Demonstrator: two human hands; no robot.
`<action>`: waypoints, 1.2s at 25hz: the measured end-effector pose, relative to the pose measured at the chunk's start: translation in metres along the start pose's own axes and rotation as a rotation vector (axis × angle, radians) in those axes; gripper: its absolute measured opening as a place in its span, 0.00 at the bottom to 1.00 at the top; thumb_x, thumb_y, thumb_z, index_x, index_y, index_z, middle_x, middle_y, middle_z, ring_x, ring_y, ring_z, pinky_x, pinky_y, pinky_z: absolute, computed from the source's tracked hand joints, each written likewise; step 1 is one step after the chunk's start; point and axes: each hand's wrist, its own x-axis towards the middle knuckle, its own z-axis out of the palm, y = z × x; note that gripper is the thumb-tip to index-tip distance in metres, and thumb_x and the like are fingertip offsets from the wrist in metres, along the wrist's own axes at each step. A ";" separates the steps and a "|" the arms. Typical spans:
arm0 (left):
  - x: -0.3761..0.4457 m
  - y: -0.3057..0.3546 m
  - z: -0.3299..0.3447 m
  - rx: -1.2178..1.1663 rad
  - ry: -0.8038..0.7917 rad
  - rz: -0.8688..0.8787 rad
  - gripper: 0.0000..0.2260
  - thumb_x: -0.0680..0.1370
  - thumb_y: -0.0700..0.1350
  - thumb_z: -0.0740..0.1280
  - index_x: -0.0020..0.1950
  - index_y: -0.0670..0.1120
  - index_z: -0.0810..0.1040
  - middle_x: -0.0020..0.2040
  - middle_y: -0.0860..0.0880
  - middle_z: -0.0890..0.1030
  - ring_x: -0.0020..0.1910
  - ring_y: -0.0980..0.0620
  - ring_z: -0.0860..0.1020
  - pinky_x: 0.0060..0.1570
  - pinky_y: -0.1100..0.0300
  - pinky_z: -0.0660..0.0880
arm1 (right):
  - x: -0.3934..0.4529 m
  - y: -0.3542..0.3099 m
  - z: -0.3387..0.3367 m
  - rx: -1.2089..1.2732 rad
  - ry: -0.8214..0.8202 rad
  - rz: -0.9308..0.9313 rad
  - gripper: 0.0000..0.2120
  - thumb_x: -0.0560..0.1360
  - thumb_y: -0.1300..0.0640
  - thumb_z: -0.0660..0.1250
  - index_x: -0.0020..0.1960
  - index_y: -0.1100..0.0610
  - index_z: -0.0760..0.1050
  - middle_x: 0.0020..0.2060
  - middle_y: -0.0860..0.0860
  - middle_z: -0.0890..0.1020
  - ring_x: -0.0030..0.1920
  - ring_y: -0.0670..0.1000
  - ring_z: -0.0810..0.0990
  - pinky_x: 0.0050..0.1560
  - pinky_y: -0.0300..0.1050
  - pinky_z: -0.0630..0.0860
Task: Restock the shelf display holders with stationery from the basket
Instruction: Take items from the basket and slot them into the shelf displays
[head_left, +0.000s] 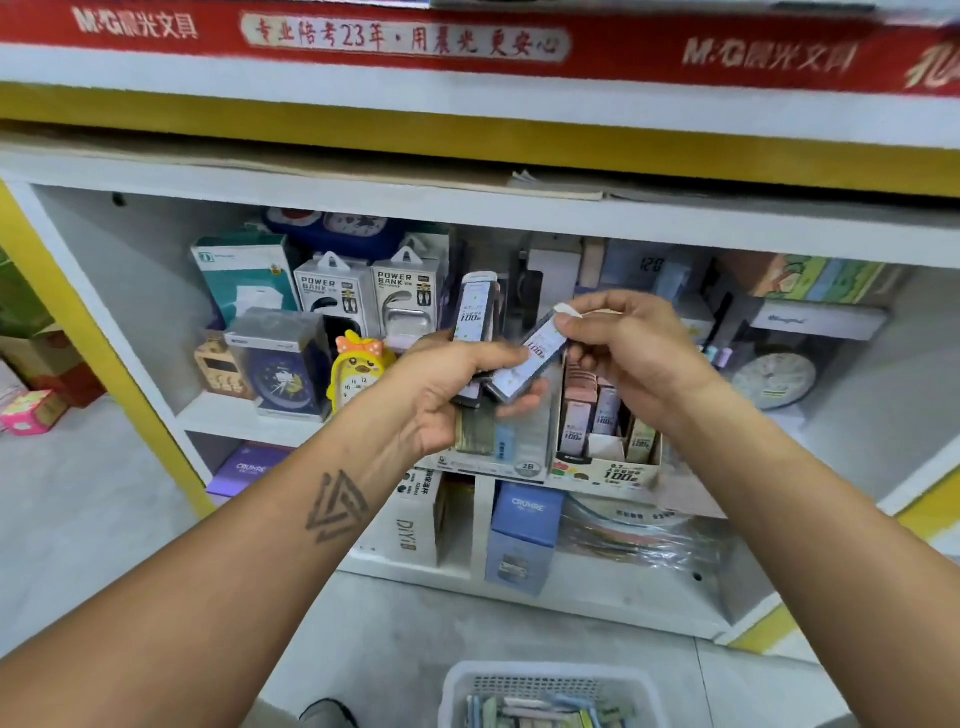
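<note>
**A:** Describe what I'm holding, please.

**B:** My left hand is raised in front of the shelf unit, fingers curled shut around a small bundle of slim lead-refill cases. One stands upright above the thumb, its label reading "100". My right hand pinches the top end of a single case between thumb and forefinger. That case tilts down and to the left, and its lower end rests against the fingers of my left hand.

**A:** Where are the display holders?

**B:** Just behind and below my hands, on the middle shelf. A cardboard display holder sits under my right hand, with pink and lilac packs standing upright in its compartments. Touching its left side is a second holder, marked "2B" on its front, partly hidden by my left hand.

**A:** And the basket?

**B:** The white plastic basket is on the floor at the near edge, below my arms. Pastel stationery packs lie flat inside it.

**A:** What else is on the shelves?

**B:** To the left on the middle shelf: two power bank boxes, a yellow duck-shaped clock and a dark blue boxed clock. To the far right, a round pale clock. On the lower shelf, a blue box stands near the middle. A red banner with white lettering runs across the top.
</note>
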 end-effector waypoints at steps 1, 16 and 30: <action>0.003 0.000 0.004 -0.021 0.022 0.008 0.18 0.74 0.32 0.71 0.62 0.31 0.76 0.47 0.33 0.84 0.34 0.41 0.84 0.26 0.56 0.79 | -0.003 -0.002 -0.011 0.001 0.064 -0.035 0.07 0.74 0.69 0.72 0.51 0.65 0.78 0.32 0.55 0.83 0.27 0.48 0.75 0.28 0.38 0.72; 0.013 0.003 0.006 -0.014 0.070 0.011 0.02 0.77 0.35 0.65 0.46 0.41 0.75 0.35 0.42 0.76 0.25 0.51 0.74 0.23 0.66 0.70 | -0.003 0.004 -0.060 -0.701 0.085 -0.353 0.10 0.76 0.61 0.71 0.44 0.45 0.77 0.38 0.46 0.83 0.36 0.52 0.83 0.42 0.53 0.82; 0.015 -0.022 0.035 0.098 -0.008 0.033 0.07 0.74 0.33 0.72 0.51 0.39 0.81 0.38 0.40 0.85 0.32 0.46 0.84 0.26 0.61 0.78 | -0.003 0.039 -0.072 -1.397 0.047 -0.452 0.06 0.79 0.55 0.66 0.49 0.53 0.82 0.48 0.48 0.84 0.48 0.55 0.81 0.47 0.51 0.78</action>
